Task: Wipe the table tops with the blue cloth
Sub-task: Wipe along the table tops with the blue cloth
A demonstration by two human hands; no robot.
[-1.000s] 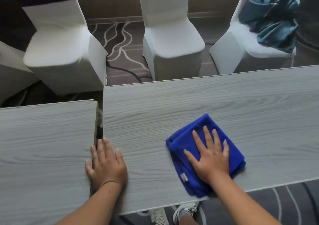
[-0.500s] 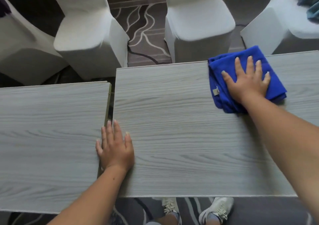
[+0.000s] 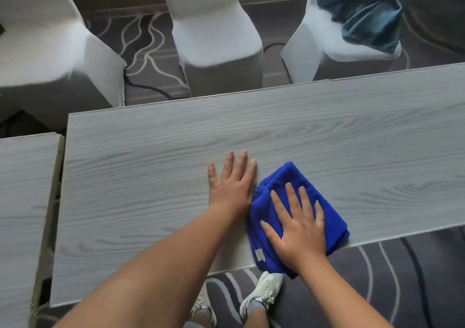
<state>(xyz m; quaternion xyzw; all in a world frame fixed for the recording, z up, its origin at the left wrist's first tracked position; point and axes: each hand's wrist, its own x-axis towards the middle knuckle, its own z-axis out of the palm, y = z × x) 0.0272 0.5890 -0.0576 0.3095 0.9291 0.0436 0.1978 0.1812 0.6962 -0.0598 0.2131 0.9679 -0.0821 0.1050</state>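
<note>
A folded blue cloth (image 3: 278,189) lies at the near edge of the middle grey wood-grain table top (image 3: 151,164), its lower corner hanging slightly over the edge. My right hand (image 3: 298,227) presses flat on the cloth with fingers spread. My left hand (image 3: 231,184) rests flat on the bare table top just left of the cloth, touching its edge. A second grey table top (image 3: 22,189) stands at the left, apart by a narrow gap.
Three white-covered chairs (image 3: 214,40) stand beyond the table's far edge; the right one carries a crumpled teal fabric (image 3: 364,13). A dark cable (image 3: 151,88) runs over the patterned carpet. My white shoes (image 3: 261,292) show below the near edge.
My right hand has dragged the cloth from the far edge back to the near edge. My left hand has left the gap between the tables and now lies beside the cloth.
</note>
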